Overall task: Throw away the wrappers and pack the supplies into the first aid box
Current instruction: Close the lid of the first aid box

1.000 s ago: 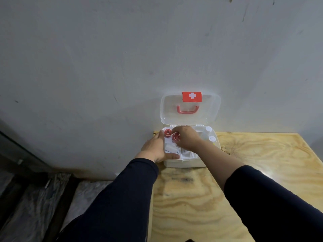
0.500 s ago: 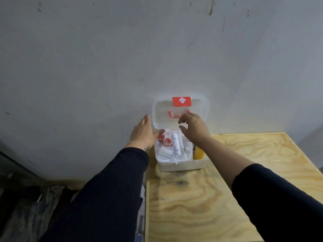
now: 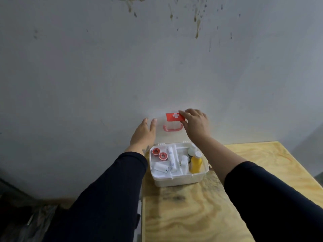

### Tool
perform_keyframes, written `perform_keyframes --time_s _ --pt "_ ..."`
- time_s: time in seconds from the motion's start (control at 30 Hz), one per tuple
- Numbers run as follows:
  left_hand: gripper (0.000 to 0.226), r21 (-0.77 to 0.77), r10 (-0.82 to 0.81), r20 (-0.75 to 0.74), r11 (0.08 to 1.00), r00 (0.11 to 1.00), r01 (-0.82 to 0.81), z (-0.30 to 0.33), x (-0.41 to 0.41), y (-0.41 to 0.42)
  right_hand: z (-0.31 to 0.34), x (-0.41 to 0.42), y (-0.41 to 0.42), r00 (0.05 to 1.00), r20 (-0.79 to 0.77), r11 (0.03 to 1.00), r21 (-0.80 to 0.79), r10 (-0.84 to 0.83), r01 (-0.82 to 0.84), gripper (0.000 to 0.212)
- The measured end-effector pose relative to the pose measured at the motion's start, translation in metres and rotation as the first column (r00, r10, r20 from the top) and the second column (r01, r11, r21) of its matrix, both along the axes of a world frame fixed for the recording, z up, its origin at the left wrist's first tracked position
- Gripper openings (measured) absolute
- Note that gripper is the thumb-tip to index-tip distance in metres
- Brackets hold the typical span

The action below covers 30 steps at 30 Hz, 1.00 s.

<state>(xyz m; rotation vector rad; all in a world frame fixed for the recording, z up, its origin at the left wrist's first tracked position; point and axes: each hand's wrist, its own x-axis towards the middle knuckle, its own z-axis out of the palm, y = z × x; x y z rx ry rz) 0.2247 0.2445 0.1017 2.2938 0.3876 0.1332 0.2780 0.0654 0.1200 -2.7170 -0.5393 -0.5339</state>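
First aid box point(image 3: 178, 179) sits at the back left corner of the wooden table point(image 3: 201, 215), tray loaded: yellow bottle point(image 3: 195, 164) on the right, white rolls point(image 3: 170, 158) in the middle, two red-capped tubs point(image 3: 159, 153) at the left. No loose wrappers in sight, so packing looks done. Further back, the left hand point(image 3: 144, 135) lies flat with fingers together on the upright lid point(image 3: 172, 135), and the right hand point(image 3: 196, 124) curls over its top edge by the red cross label point(image 3: 174, 117). Closing looks to be what's left.
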Motion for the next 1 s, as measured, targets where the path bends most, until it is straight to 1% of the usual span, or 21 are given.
perform_keyframes --time_s 0.07,0.17,0.27,0.33,0.47,0.6,0.67,0.77,0.83,0.87,0.97,1.0 --pt "0.068 -0.006 0.015 0.023 1.0 1.0 -0.015 -0.002 -0.009 -0.003 -0.001 -0.009 -0.005 0.998 0.055 1.0 0.001 0.027 -0.027 0.035" --pt "0.066 0.036 0.025 0.037 0.999 0.999 -0.026 -0.001 -0.027 -0.013 -0.009 -0.029 -0.018 0.989 0.137 0.998 -0.038 0.064 -0.059 0.032" --pt "0.067 0.062 0.037 0.037 0.997 0.999 -0.039 -0.003 -0.051 -0.027 -0.017 -0.055 -0.031 0.984 0.166 0.996 -0.069 0.071 -0.06 0.031" --pt "0.068 0.096 0.043 0.032 0.994 0.999 -0.046 -0.008 -0.068 -0.036 -0.024 -0.073 -0.039 0.986 0.151 0.993 -0.097 0.075 -0.061 0.032" --pt "0.069 0.131 0.041 0.026 0.99 0.999 -0.045 -0.026 -0.097 -0.051 -0.046 -0.105 -0.055 0.99 0.111 0.98 -0.185 0.092 -0.07 0.046" --pt "0.074 0.175 0.042 0.038 0.983 0.998 -0.048 -0.052 -0.114 -0.058 -0.073 -0.125 -0.061 0.994 0.06 0.971 -0.229 0.089 -0.073 0.049" --pt "0.077 0.19 0.039 0.013 0.981 0.999 -0.04 -0.065 -0.119 -0.06 -0.088 -0.132 -0.063 0.996 0.035 0.965 -0.253 0.083 -0.072 0.05" --pt "0.083 0.214 0.02 -0.065 0.977 0.998 -0.005 -0.078 -0.126 -0.063 -0.106 -0.138 -0.066 0.996 0.007 0.956 -0.281 0.09 -0.085 0.047" --pt "0.085 0.233 0.022 -0.087 0.972 0.996 -0.001 -0.081 -0.128 -0.065 -0.11 -0.141 -0.068 0.994 0.029 0.959 -0.268 0.103 -0.091 0.035" --pt "0.084 0.266 0.018 -0.084 0.964 0.996 0.005 -0.081 -0.129 -0.065 -0.109 -0.141 -0.068 0.994 0.035 0.964 -0.253 0.099 -0.087 0.034" --pt "0.079 0.408 -0.054 -0.036 0.911 0.998 0.063 -0.075 -0.12 -0.065 -0.097 -0.137 -0.068 0.997 -0.018 0.982 -0.174 0.07 -0.072 0.049" --pt "0.078 0.434 -0.093 -0.029 0.896 0.995 0.096 -0.073 -0.114 -0.064 -0.094 -0.133 -0.069 0.994 -0.072 0.985 -0.15 0.08 -0.09 0.054"
